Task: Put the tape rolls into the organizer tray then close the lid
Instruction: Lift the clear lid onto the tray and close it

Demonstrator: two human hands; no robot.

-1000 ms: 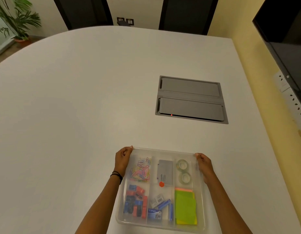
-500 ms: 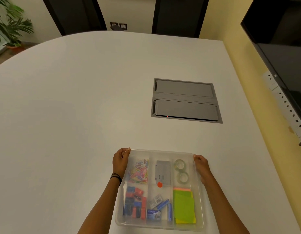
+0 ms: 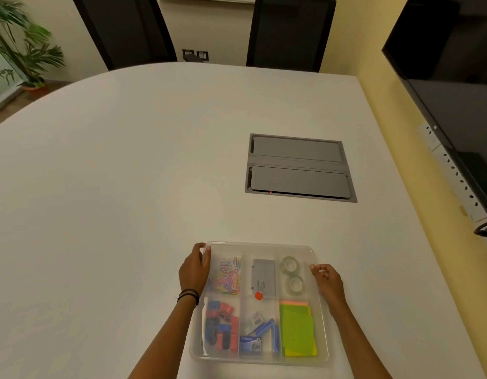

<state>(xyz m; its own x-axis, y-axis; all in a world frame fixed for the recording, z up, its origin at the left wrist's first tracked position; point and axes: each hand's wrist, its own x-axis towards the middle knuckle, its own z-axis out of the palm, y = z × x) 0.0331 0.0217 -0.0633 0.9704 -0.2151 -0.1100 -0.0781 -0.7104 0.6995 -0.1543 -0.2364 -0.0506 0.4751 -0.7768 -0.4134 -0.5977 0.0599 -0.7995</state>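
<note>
Left hand (image 3: 195, 269) grip clamped on far-left corner of lid (image 3: 260, 246), fingers curled over its edge. Right hand (image 3: 326, 280) at lid's right edge, fingers loosely curled, contact unclear. Lid sits over organizer tray (image 3: 323, 335) on tabletop (image 3: 113, 201). Two tape rolls (image 3: 291, 274) in tray's far-right compartment, between both hands, nearer right hand.

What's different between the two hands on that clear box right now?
The left hand wraps around the far-left corner of the organizer tray, fingers curled over its edge; the right hand sits farther back along the right edge, fingers loosely bent, and contact is unclear. The left wrist wears dark bands; the right wrist is bare. Both flank the closed tray, with the tape rolls inside.
</note>
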